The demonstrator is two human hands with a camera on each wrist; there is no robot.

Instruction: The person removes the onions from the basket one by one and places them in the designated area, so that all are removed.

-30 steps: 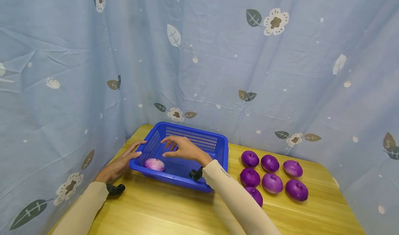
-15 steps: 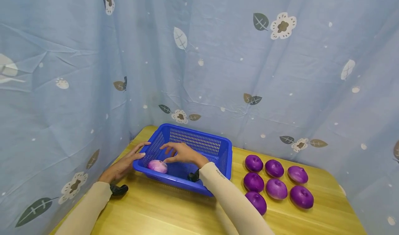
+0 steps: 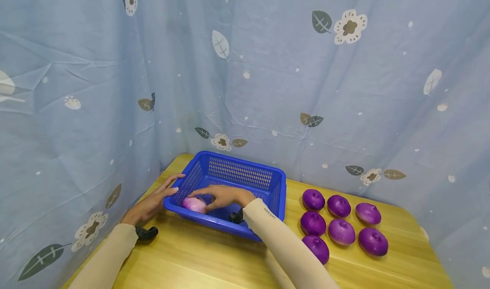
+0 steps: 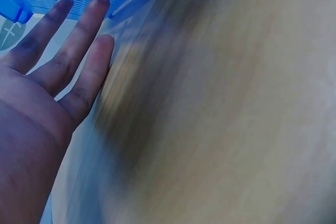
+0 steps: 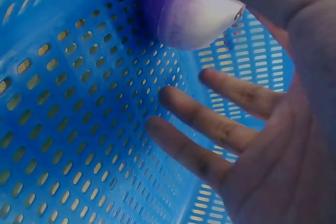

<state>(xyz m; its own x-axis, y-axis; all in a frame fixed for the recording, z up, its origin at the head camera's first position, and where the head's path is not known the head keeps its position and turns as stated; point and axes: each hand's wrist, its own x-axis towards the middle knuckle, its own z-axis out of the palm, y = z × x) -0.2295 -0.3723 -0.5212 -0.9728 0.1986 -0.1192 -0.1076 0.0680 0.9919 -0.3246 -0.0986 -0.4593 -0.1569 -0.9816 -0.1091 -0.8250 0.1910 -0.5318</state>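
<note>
A blue plastic basket [image 3: 226,228] with slotted walls stands on the table's left side. Inside its near left corner lies a pink-and-white onion [image 3: 194,204], which looks purple and white in the right wrist view [image 5: 191,17]. My right hand [image 3: 222,196] reaches into the basket, its thumb and index finger on either side of the onion, pinching it. The other fingers [image 5: 210,124] stretch out straight below it in the right wrist view. At the basket's left rim rests my left hand [image 3: 155,199]; its straight fingers [image 4: 86,30] lie along the outer wall in the left wrist view.
Several purple onions [image 3: 342,232] sit in rows on the wooden table [image 3: 214,259], right of the basket. A blue patterned curtain [image 3: 264,76] hangs behind and to the left. Black wrist devices [image 3: 146,233] are on both arms.
My right hand has lowered and moved left from above the basket floor to the onion, its thumb and index finger closing around it. The left hand stays at the rim.
</note>
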